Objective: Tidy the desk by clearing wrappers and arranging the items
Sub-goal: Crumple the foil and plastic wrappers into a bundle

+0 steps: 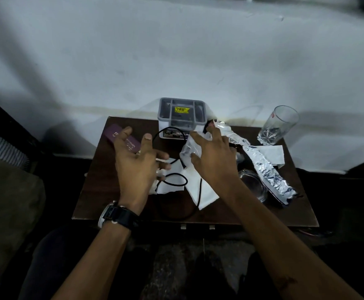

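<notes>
On the small dark wooden desk [103, 191] lie white paper wrappers [205, 191], a long silver foil wrapper [265, 169] and a looped black cable [174, 182]. My left hand [135, 165] hovers over the desk's left half with fingers spread, partly covering a purple box [116, 132]. My right hand [211, 156] rests on a crumpled clear wrapper [189, 148] in front of the grey organiser box [182, 114]; its fingers curl onto the wrapper. Whether the wrapper is gripped is unclear.
A tall empty glass [278, 124] stands at the desk's back right corner. A low glass bowl [253, 185] sits beside the foil wrapper. A white wall runs behind the desk. My knees and the dark floor are below the front edge.
</notes>
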### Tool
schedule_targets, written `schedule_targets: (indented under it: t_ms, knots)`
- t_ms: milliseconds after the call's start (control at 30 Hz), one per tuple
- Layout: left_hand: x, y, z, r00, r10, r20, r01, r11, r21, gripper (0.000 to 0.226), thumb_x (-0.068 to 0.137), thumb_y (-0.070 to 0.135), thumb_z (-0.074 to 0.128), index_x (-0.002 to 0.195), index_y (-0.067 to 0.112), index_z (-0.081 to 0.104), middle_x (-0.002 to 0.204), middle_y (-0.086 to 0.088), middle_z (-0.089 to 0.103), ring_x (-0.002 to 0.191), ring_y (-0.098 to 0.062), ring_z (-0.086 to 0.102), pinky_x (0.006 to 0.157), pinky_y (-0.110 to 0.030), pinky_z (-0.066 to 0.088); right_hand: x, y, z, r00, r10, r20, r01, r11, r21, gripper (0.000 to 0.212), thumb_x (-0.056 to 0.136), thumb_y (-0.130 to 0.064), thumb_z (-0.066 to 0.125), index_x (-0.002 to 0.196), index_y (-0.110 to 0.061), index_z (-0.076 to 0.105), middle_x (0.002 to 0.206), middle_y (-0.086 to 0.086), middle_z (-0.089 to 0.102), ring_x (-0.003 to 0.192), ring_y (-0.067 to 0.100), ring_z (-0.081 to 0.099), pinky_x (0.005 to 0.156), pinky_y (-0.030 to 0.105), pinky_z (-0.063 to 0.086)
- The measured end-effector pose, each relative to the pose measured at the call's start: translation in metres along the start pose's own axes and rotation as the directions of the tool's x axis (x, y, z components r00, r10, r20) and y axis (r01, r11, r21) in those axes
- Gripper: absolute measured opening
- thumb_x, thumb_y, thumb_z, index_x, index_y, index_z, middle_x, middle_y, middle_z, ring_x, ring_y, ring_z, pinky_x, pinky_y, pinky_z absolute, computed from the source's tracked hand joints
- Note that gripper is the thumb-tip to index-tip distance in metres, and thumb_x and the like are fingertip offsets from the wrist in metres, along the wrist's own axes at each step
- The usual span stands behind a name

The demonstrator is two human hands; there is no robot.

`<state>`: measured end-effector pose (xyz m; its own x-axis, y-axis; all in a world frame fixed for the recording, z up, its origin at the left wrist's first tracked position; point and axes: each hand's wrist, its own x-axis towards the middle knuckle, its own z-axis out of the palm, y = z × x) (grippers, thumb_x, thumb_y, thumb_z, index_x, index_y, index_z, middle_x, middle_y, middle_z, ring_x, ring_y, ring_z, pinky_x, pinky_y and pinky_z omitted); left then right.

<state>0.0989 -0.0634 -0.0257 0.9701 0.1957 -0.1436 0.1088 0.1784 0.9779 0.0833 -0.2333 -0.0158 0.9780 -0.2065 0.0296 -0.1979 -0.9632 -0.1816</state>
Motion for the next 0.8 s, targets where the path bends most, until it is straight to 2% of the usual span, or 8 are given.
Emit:
schedule_targets:
  t_ms: [200,333,400,467,567,633,700,800]
  knots:
    - [0.002,0.0,0.006,0.998,0.052,0.023,-0.05,0.996,-0.077,0.06,0.094,0.038,0.071,0.143,0.026,0.038,0.095,-0.005,0.084,0.088,-0.026,0.082,0.077,-0.046,0.065,-0.017,-0.007,-0.037,0.979,-0.11,-0.169,0.141,0.973,0.183,0.057,0.093,-0.017,0.063,0.146,-0.035,0.055,0.153,0.005,0.043,0.131,0.031,0.051,0.099,0.05,0.053]
    - [0.003,0.002,0.008,0.995,0.092,-0.031,-0.094,0.991,-0.093,0.066,0.084,0.045,0.078,0.137,0.022,0.045,0.093,0.021,0.081,0.091,-0.008,0.08,0.08,-0.029,0.063,-0.031,-0.019,-0.06,0.907,-0.006,-0.421,0.292,0.729,0.619,0.053,0.081,0.013,0.055,0.116,-0.02,0.078,0.125,0.005,0.069,0.11,0.013,0.068,0.087,0.022,0.056]
    - [0.001,0.005,0.01,0.994,0.09,-0.058,-0.094,0.994,-0.062,0.057,0.092,0.041,0.077,0.135,0.02,0.046,0.083,0.035,0.075,0.079,0.01,0.075,0.067,-0.011,0.056,-0.034,-0.029,-0.063,0.923,0.141,-0.357,0.249,0.488,0.836,0.052,0.078,0.018,0.049,0.093,-0.02,0.081,0.104,-0.004,0.077,0.097,0.0,0.07,0.077,0.016,0.053]
    - [-0.002,0.008,0.013,0.999,0.036,-0.037,-0.04,0.993,-0.113,0.055,0.096,0.042,0.073,0.138,0.019,0.045,0.076,0.039,0.072,0.071,0.014,0.071,0.059,-0.007,0.051,-0.034,-0.039,-0.058,0.947,0.267,-0.177,0.109,0.252,0.962,0.058,0.078,0.022,0.045,0.073,-0.026,0.077,0.081,-0.015,0.077,0.072,-0.008,0.067,0.065,0.015,0.051]
    - [-0.008,0.012,0.016,0.996,-0.059,0.07,0.074,0.972,-0.225,0.065,0.096,0.049,0.069,0.144,0.013,0.044,0.079,0.022,0.079,0.076,0.003,0.075,0.06,-0.014,0.056,-0.037,-0.051,-0.036,0.947,0.316,0.06,-0.098,0.106,0.99,0.065,0.081,0.022,0.043,0.053,-0.029,0.074,0.07,-0.018,0.074,0.063,-0.007,0.062,0.066,0.018,0.05]
    - [-0.016,0.016,0.018,0.988,-0.076,0.135,0.108,0.962,-0.25,0.088,0.083,0.063,0.076,0.148,0.015,0.042,0.09,0.014,0.081,0.087,-0.005,0.077,0.066,-0.02,0.06,-0.038,-0.059,-0.023,0.946,0.319,0.062,-0.097,0.095,0.991,0.062,0.08,0.022,0.042,0.051,-0.025,0.069,0.073,-0.011,0.072,0.069,-0.004,0.063,0.069,0.022,0.05]
    - [-0.022,0.016,0.02,0.98,-0.056,0.193,0.098,0.972,-0.215,0.113,0.063,0.067,0.089,0.155,0.029,0.034,0.111,0.004,0.081,0.104,-0.013,0.078,0.082,-0.029,0.064,-0.04,-0.068,-0.016,0.948,0.319,0.008,-0.064,0.166,0.984,0.054,0.086,0.015,0.048,0.061,-0.028,0.068,0.093,0.007,0.07,0.087,0.01,0.067,0.082,0.033,0.054]
    - [-0.025,0.009,0.021,0.971,0.046,0.236,0.007,0.975,-0.221,0.103,0.082,0.023,0.089,0.16,0.038,0.024,0.116,-0.001,0.081,0.11,-0.022,0.077,0.093,-0.04,0.063,-0.043,-0.076,-0.012,0.961,0.266,-0.079,-0.017,0.34,0.94,0.027,0.097,-0.002,0.051,0.092,-0.02,0.071,0.118,0.014,0.056,0.11,0.022,0.06,0.104,0.041,0.05]
